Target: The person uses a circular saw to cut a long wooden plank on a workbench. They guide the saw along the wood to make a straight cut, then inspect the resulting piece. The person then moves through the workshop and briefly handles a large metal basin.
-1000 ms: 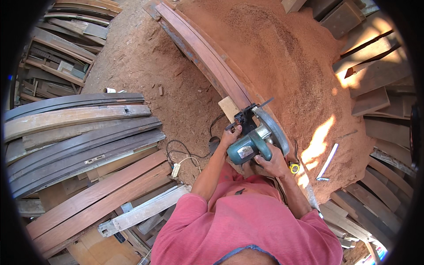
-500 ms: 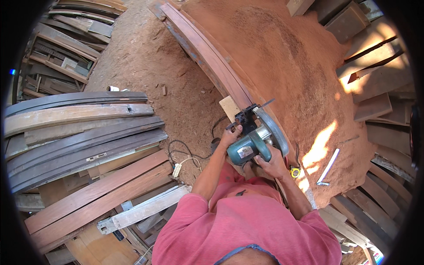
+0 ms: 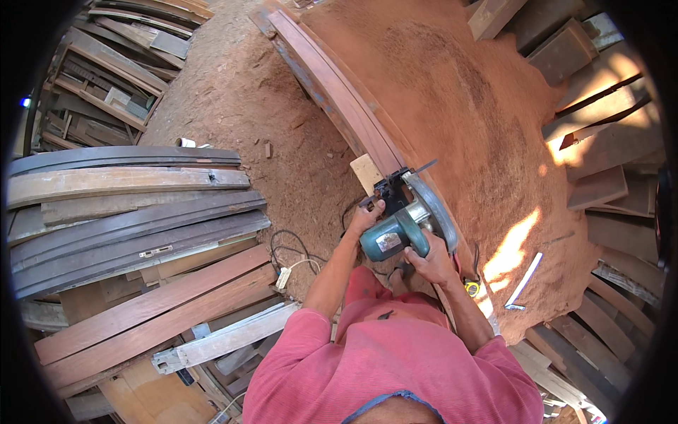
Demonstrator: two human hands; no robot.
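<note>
A green circular saw (image 3: 387, 240) with a grey blade guard rests on a long reddish-brown plank (image 3: 346, 99) in front of me. My right hand (image 3: 432, 263) is wrapped round its rear handle. At the saw's front left, my left hand (image 3: 365, 215) is closed on the dark front part of the saw, its thumb on top. A short pale wood block (image 3: 366, 174) lies against the plank's left side, just ahead of the saw. The blade is hidden under the guard. The plank runs away from me to the far left, lying on a wider board.
Black cable and a white socket strip (image 3: 283, 278) lie on the ground to my left. Stacked planks (image 3: 134, 233) fill the left side; more timber (image 3: 593, 191) stands at right. A yellow tape measure (image 3: 472, 288) and a white try square (image 3: 524, 281) lie right. Sawdust (image 3: 452, 106) covers the ground.
The whole view has shifted slightly. Both hands stay on the saw, which sits at nearly the same spot on the plank.
</note>
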